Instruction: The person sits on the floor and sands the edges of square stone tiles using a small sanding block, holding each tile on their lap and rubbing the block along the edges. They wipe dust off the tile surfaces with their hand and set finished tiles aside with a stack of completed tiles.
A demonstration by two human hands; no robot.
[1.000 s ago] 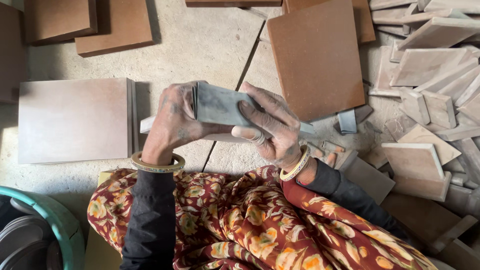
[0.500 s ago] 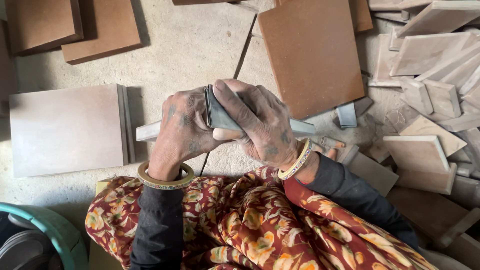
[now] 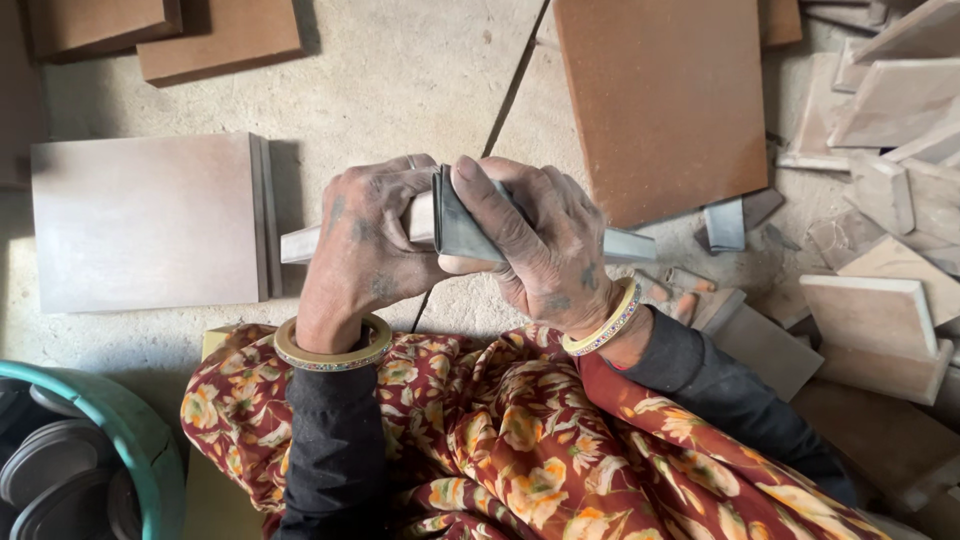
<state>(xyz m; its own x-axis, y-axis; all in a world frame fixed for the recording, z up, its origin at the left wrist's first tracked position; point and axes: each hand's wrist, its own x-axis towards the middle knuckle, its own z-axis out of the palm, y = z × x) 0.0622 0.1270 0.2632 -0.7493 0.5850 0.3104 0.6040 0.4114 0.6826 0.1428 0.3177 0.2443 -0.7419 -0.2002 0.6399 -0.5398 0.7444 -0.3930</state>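
My left hand (image 3: 365, 250) grips a long pale stone strip (image 3: 625, 245) that runs sideways above my lap; its ends stick out on both sides of my hands. My right hand (image 3: 535, 245) presses a folded grey abrasive sheet (image 3: 462, 222) against the strip, right beside the left hand. Both hands are dusty and wear bangles. Below them lies my red floral skirt (image 3: 500, 450). How the strip looks under the hands is hidden.
A stack of pale square tiles (image 3: 150, 220) lies on the floor at left. A large terracotta tile (image 3: 660, 100) sits at upper right, with more brown tiles (image 3: 215, 40) at top left. Cut stone offcuts (image 3: 880, 310) pile up at right. A teal tub rim (image 3: 120, 430) is at bottom left.
The grey sheet, spread flat across the strip a second ago, is now folded and pinched under my right fingers. Both hands have closed together over the strip.
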